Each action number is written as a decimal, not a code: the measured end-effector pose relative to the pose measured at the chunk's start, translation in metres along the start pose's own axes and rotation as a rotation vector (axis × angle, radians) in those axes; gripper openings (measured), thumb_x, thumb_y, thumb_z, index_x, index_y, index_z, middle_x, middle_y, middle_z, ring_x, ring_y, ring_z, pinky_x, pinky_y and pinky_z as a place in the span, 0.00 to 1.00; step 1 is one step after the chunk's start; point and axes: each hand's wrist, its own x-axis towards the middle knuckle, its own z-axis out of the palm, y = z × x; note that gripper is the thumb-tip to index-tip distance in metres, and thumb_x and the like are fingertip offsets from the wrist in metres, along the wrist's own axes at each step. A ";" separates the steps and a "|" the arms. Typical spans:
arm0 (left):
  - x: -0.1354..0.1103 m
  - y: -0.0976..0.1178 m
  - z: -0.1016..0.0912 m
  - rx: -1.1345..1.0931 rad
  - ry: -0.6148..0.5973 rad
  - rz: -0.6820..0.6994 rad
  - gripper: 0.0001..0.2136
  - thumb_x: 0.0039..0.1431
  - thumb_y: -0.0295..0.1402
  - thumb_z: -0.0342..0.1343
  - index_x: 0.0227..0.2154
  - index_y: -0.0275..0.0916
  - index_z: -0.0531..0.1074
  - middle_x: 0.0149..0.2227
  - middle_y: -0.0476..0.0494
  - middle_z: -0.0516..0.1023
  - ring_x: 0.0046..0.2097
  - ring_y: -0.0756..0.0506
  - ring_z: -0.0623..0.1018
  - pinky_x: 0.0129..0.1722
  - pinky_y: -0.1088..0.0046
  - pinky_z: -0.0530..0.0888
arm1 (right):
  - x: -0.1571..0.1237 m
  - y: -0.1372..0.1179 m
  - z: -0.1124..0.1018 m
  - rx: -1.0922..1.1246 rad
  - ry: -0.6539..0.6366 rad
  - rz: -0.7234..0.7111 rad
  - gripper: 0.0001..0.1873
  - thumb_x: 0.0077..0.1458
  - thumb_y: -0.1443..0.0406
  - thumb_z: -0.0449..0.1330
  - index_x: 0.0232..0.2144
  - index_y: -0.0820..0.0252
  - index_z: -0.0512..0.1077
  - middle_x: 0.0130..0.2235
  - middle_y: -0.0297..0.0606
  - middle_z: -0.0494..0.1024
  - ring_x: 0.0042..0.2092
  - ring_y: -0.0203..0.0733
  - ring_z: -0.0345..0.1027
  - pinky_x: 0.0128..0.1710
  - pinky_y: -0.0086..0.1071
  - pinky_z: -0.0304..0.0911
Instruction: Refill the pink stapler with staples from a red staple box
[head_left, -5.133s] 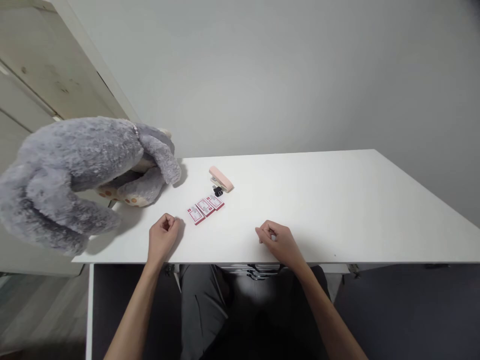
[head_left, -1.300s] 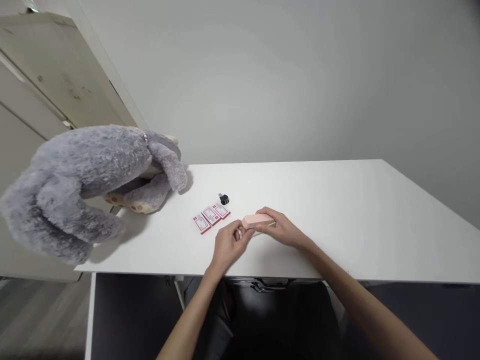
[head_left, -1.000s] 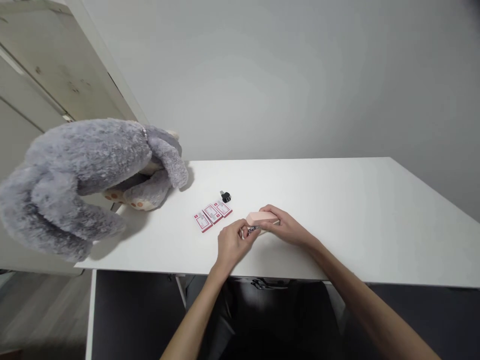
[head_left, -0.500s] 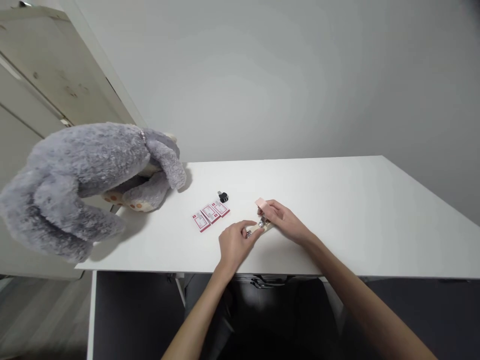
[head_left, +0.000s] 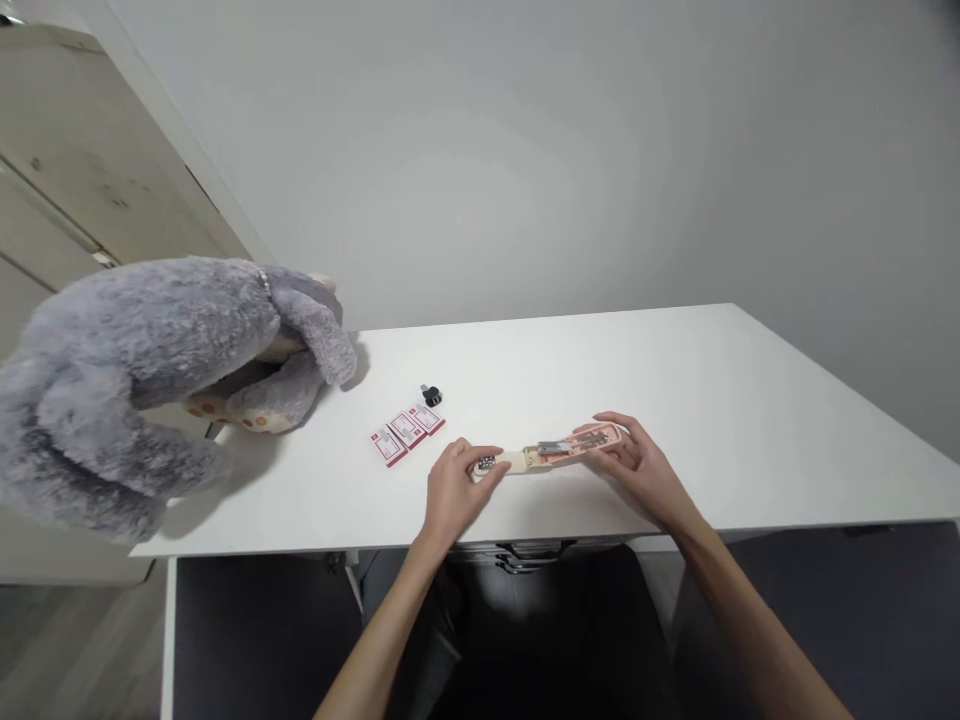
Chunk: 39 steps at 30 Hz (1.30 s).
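A pink and cream stapler lies folded wide open across the front of the table, its inside and grey metal parts facing up. My left hand pinches the cream base near its metal end between thumb and fingers. At the other end, my right hand grips the pink upper arm, fingers on its far edge and thumb on the near side. Left of the stapler lie several small red-and-white boxes in a slanted row. A small black object, apparently a staple remover, sits just behind them.
A large grey plush toy leans over the left end of the white table. Behind the table rises a grey wall, and a pale cabinet stands at the far left. Drawer handles show below the front edge.
My right hand has moved right and swung the stapler's pink arm back, so the stapler is now spread out flat. My left hand has kept its hold on the base.
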 end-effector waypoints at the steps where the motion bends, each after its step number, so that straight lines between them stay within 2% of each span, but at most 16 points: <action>1: 0.000 0.000 0.000 -0.026 0.012 -0.002 0.13 0.65 0.46 0.64 0.44 0.46 0.86 0.31 0.47 0.72 0.34 0.45 0.72 0.35 0.68 0.67 | -0.004 0.000 -0.004 -0.025 0.001 -0.002 0.29 0.60 0.47 0.70 0.57 0.51 0.69 0.57 0.48 0.82 0.58 0.56 0.78 0.60 0.52 0.74; 5: 0.000 0.004 -0.004 -0.137 0.081 -0.051 0.14 0.66 0.46 0.62 0.45 0.43 0.83 0.29 0.50 0.67 0.31 0.47 0.68 0.33 0.70 0.65 | -0.015 0.003 -0.014 -0.178 0.005 -0.017 0.22 0.62 0.47 0.68 0.51 0.51 0.76 0.57 0.45 0.82 0.58 0.57 0.77 0.60 0.50 0.73; 9: -0.001 0.005 -0.008 -0.255 0.135 -0.132 0.15 0.68 0.46 0.58 0.46 0.41 0.77 0.26 0.55 0.57 0.28 0.49 0.63 0.31 0.72 0.63 | -0.018 0.009 -0.010 -0.311 0.043 -0.048 0.20 0.64 0.48 0.66 0.51 0.49 0.77 0.54 0.43 0.83 0.56 0.56 0.78 0.58 0.50 0.72; 12: -0.004 -0.001 -0.014 -0.245 0.175 -0.123 0.14 0.69 0.45 0.57 0.48 0.40 0.73 0.27 0.56 0.58 0.28 0.49 0.64 0.31 0.72 0.65 | -0.016 0.013 -0.003 -0.389 0.066 -0.088 0.18 0.65 0.49 0.64 0.50 0.50 0.76 0.53 0.42 0.83 0.55 0.56 0.78 0.58 0.50 0.71; 14: -0.007 -0.007 -0.021 -0.159 0.213 -0.092 0.13 0.70 0.43 0.56 0.48 0.41 0.73 0.27 0.55 0.60 0.29 0.48 0.65 0.33 0.71 0.67 | -0.015 0.016 -0.001 -0.427 0.085 -0.110 0.17 0.66 0.49 0.63 0.50 0.50 0.76 0.53 0.43 0.83 0.55 0.56 0.77 0.59 0.51 0.70; 16: -0.009 -0.015 -0.031 -0.014 0.272 -0.011 0.11 0.70 0.41 0.56 0.48 0.42 0.74 0.31 0.51 0.66 0.33 0.46 0.70 0.38 0.68 0.71 | -0.014 0.017 0.000 -0.447 0.107 -0.117 0.17 0.66 0.49 0.62 0.51 0.50 0.76 0.54 0.43 0.83 0.56 0.57 0.77 0.59 0.51 0.70; 18: -0.011 -0.025 -0.044 0.157 0.337 0.090 0.11 0.69 0.40 0.57 0.50 0.42 0.74 0.40 0.43 0.74 0.43 0.41 0.75 0.49 0.61 0.74 | -0.014 0.017 0.000 -0.453 0.135 -0.111 0.18 0.66 0.49 0.62 0.52 0.50 0.75 0.54 0.43 0.83 0.56 0.57 0.77 0.59 0.51 0.69; 21: -0.013 -0.045 -0.066 0.381 0.396 0.147 0.17 0.68 0.41 0.59 0.56 0.42 0.72 0.55 0.33 0.74 0.57 0.32 0.74 0.61 0.47 0.70 | -0.015 0.014 0.000 -0.461 0.190 -0.128 0.19 0.65 0.50 0.63 0.52 0.51 0.75 0.54 0.45 0.82 0.55 0.57 0.76 0.58 0.51 0.69; 23: -0.013 -0.062 -0.081 0.471 0.376 0.149 0.21 0.68 0.42 0.59 0.60 0.41 0.69 0.59 0.31 0.74 0.61 0.29 0.72 0.62 0.43 0.69 | -0.017 0.012 0.000 -0.470 0.256 -0.171 0.18 0.65 0.51 0.63 0.51 0.52 0.76 0.54 0.45 0.82 0.55 0.56 0.76 0.58 0.50 0.69; 26: -0.012 -0.087 -0.099 0.499 0.315 0.086 0.27 0.67 0.48 0.59 0.63 0.40 0.66 0.63 0.29 0.74 0.64 0.27 0.71 0.63 0.41 0.68 | -0.021 0.008 0.000 -0.459 0.426 -0.245 0.14 0.67 0.54 0.61 0.48 0.53 0.77 0.50 0.45 0.82 0.53 0.54 0.76 0.58 0.49 0.69; 28: -0.012 -0.097 -0.107 0.475 0.259 0.020 0.30 0.67 0.51 0.59 0.64 0.39 0.65 0.65 0.28 0.73 0.66 0.26 0.70 0.64 0.40 0.67 | -0.026 0.005 0.003 -0.446 0.552 -0.314 0.10 0.68 0.57 0.60 0.44 0.55 0.77 0.46 0.44 0.82 0.49 0.52 0.76 0.55 0.48 0.70; 30: -0.013 -0.100 -0.111 0.440 0.213 -0.029 0.32 0.67 0.54 0.58 0.65 0.38 0.65 0.66 0.28 0.73 0.67 0.27 0.71 0.66 0.40 0.66 | -0.033 0.000 0.009 -0.445 0.612 -0.393 0.08 0.67 0.60 0.60 0.40 0.56 0.77 0.41 0.42 0.81 0.46 0.50 0.77 0.51 0.45 0.71; 32: -0.017 -0.096 -0.112 0.408 0.210 -0.048 0.35 0.64 0.55 0.60 0.65 0.37 0.65 0.64 0.28 0.75 0.66 0.28 0.73 0.66 0.42 0.68 | -0.042 -0.007 0.019 -0.434 0.561 -0.456 0.05 0.67 0.62 0.61 0.39 0.55 0.76 0.38 0.39 0.81 0.42 0.47 0.76 0.47 0.42 0.72; 35: -0.027 -0.079 -0.108 0.354 0.284 -0.042 0.36 0.60 0.56 0.66 0.63 0.39 0.67 0.61 0.30 0.77 0.62 0.28 0.76 0.62 0.45 0.72 | -0.052 -0.019 0.042 -0.341 0.323 -0.474 0.04 0.68 0.65 0.60 0.40 0.54 0.76 0.35 0.36 0.81 0.37 0.44 0.76 0.42 0.38 0.73; 38: -0.038 -0.056 -0.094 0.264 0.318 0.054 0.34 0.59 0.54 0.68 0.62 0.42 0.68 0.58 0.34 0.78 0.59 0.31 0.78 0.58 0.50 0.76 | -0.050 -0.025 0.073 -0.220 0.003 -0.350 0.05 0.70 0.63 0.60 0.45 0.53 0.76 0.36 0.36 0.83 0.36 0.43 0.78 0.39 0.36 0.74; 39: -0.041 -0.049 -0.088 0.233 0.311 0.101 0.34 0.60 0.53 0.69 0.62 0.42 0.67 0.58 0.35 0.78 0.59 0.33 0.78 0.58 0.51 0.76 | -0.046 -0.025 0.084 -0.195 -0.069 -0.302 0.07 0.70 0.62 0.60 0.47 0.54 0.75 0.38 0.38 0.84 0.36 0.43 0.78 0.38 0.35 0.74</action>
